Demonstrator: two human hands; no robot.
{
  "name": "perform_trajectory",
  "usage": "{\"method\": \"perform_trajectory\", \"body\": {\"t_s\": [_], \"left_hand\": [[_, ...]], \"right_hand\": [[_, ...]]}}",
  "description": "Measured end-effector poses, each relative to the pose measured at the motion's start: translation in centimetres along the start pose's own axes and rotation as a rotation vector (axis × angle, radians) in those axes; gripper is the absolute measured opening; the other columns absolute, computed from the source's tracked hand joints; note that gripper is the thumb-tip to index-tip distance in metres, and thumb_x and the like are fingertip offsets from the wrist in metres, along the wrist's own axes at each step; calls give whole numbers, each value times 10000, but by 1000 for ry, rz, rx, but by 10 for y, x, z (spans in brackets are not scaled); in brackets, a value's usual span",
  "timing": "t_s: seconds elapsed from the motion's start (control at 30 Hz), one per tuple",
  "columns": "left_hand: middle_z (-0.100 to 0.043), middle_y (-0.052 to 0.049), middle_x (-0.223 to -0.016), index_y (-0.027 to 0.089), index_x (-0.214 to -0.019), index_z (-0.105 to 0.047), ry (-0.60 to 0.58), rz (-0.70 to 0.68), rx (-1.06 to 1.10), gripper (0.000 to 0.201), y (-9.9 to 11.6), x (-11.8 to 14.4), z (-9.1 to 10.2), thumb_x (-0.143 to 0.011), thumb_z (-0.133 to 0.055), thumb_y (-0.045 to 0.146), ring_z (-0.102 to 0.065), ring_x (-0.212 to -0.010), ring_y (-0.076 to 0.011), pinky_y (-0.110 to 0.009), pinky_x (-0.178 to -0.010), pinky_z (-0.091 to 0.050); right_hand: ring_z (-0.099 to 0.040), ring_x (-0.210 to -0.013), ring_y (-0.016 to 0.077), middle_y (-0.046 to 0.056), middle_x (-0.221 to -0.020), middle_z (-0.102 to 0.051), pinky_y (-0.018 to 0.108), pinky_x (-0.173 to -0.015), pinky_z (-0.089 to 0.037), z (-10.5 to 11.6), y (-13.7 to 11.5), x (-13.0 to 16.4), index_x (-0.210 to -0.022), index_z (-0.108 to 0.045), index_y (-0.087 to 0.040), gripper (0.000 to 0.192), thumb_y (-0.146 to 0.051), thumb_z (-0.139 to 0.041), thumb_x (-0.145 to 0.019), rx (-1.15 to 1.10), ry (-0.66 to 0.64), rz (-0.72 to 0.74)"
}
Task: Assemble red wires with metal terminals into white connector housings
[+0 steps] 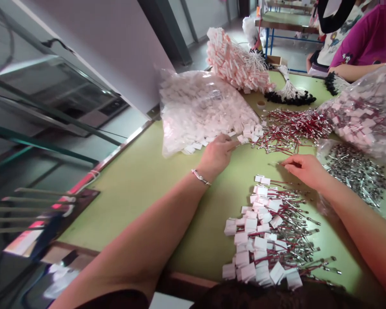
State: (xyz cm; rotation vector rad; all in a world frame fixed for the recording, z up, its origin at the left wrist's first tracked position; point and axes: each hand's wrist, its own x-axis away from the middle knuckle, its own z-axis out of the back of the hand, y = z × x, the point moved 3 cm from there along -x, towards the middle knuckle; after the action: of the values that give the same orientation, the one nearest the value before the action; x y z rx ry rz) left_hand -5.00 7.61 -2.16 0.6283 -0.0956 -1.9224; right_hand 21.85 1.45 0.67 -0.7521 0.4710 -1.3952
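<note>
Connectors point(251, 225) lie heaped by the near edge of the surface point(138, 184); the left hand point(216, 156), index finger extended, meets white blocks point(252, 132), grip unclear; the right hand point(300, 168) pinches a thin piece point(274, 163).

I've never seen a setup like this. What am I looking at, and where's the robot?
There's no robot: these are a person's bare hands, seen by a camera worn on their head, looking forward and down. There is just this one view.

On the green table lie a clear bag of white plastic pieces, a heap of red wires, small metal parts, and, nearest the wearer, a stack of red leads with white blocks.

The left hand, with a bracelet at its wrist, reaches to loose white blocks beside the bag; whether it grips one is unclear. The right hand seems to pinch a thin piece, too small to identify.
</note>
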Motion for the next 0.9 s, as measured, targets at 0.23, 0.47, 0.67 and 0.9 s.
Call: {"method": "perform_trajectory", "body": {"t_s": [0.23, 0.47, 0.67, 0.9], "left_hand": [[-641, -69, -901, 176, -1025, -723, 127, 72, 198, 292, 13, -1, 16, -858, -503, 270, -597, -861, -187, -304, -819, -473], [-595, 18, -603, 147, -1062, -631, -223, 496, 1081, 282, 62, 7, 12, -797, -643, 244, -517, -476, -86, -203, -473, -405], [-609, 13, -609, 123, -813, -632, -381, 673, 1469, 59, 73, 15, -9, -781, -681, 130, -570, -528, -45, -168, -554, -440], [-637, 4, -705, 140, -874, -648, -419, 656, 1506, 99, 74, 20, -12, -781, -683, 146, -595, -611, -55, -198, -639, -482]], "right_hand": [[-374, -454, 62, 10, -638, -617, 225, -376, -239, 11, 10, -6, -669, -611, -194, 144, -313, -687, -701, -596, -119, -235], [-363, -471, 63, -3, -653, -611, 229, -405, -217, 10, 1, 0, -767, -671, -193, 124, -305, -676, -713, -490, -108, -174], [-416, -510, 92, -23, -571, -556, 252, -494, -320, 0, -32, 17, -690, -639, -193, 118, -283, -613, -762, -107, 71, 132], [-455, -525, 102, -12, -604, -596, 262, -525, -364, -11, -33, 17, -680, -635, -197, 153, -287, -573, -787, -25, 30, 142]]}}
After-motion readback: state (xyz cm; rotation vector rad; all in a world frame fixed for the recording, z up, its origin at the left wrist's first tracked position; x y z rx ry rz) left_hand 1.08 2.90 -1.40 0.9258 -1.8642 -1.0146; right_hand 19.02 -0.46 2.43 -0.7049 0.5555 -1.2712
